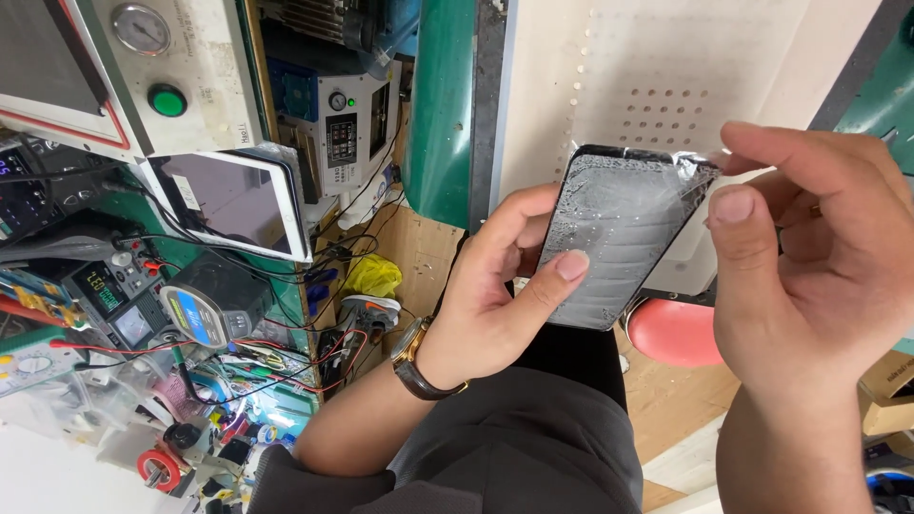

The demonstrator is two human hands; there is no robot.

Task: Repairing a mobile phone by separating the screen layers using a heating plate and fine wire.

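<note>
My left hand [495, 286] grips a dark phone screen panel [619, 238] by its long edges, thumb pressed on its lower face. A clear, wrinkled film covers the panel. My right hand [809, 247] pinches the film's lifted corner [700, 164] at the panel's top right between thumb and forefinger. A brown-strapped wristwatch [414, 362] sits on my left wrist. Dark trousers show below the hands.
A crowded workbench at left holds a white tablet [233, 200], a gauge machine with a green button [167, 100], meters, and tangled red and black wires [286, 352]. A white perforated panel [657, 76] stands behind the hands. A red stool [676, 331] and wooden floor lie below.
</note>
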